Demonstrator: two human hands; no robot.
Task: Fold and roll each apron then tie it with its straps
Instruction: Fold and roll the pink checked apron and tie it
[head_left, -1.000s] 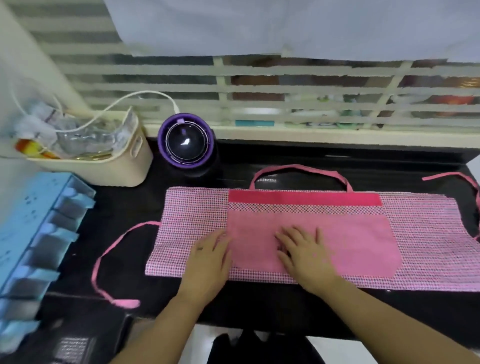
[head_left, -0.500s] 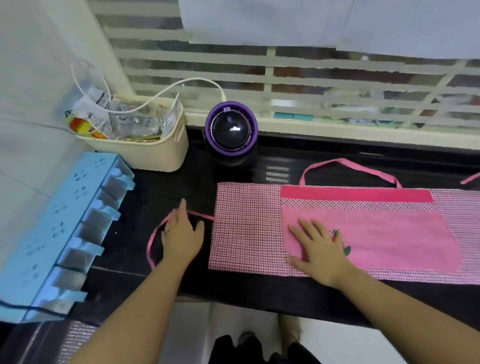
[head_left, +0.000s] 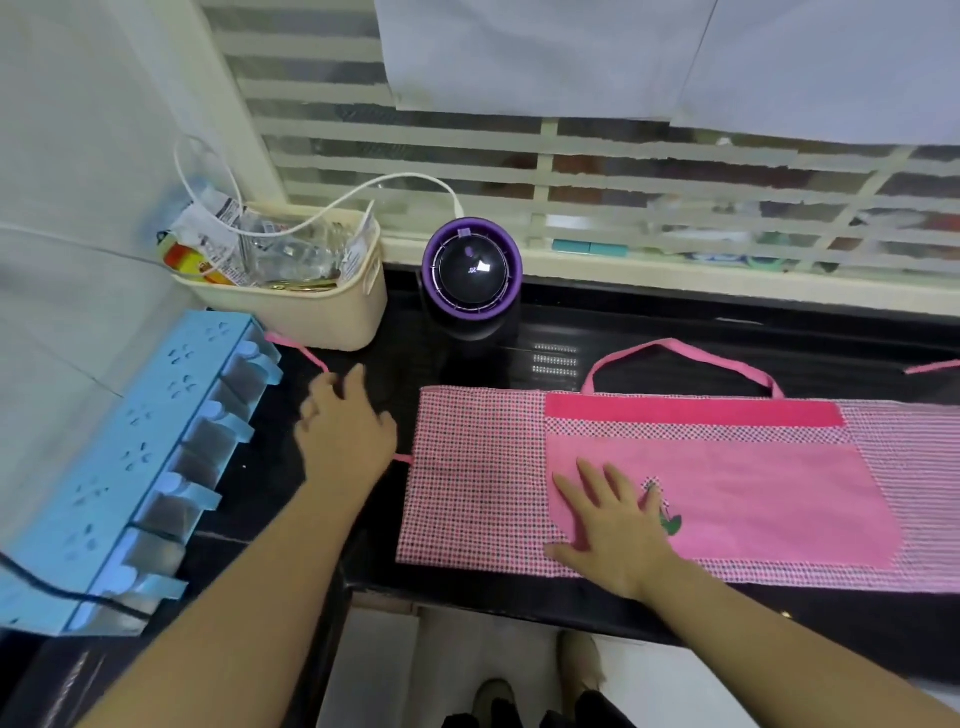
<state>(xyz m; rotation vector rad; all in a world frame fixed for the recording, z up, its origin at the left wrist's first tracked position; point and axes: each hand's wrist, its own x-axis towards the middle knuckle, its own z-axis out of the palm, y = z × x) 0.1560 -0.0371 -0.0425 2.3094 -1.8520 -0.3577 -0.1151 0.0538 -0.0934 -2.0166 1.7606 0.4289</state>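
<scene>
head view: limp, light apron (head_left: 478, 467) under flat right hand (head_left: 610, 525); left hand (head_left: 345, 431) at strap (head_left: 306, 354), the likely hold; grasp unclear in blur.

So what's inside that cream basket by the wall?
The cream basket holds crumpled clear wrappers, a red and yellow packet and something gold. A white cable loops over it. Its walls hide whatever lies deeper.

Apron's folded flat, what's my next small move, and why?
Probably draw the left strap straight out with your left hand, clear of the apron: it trails beside the end where rolling could start, and your right hand pins the fabric flat.
</scene>
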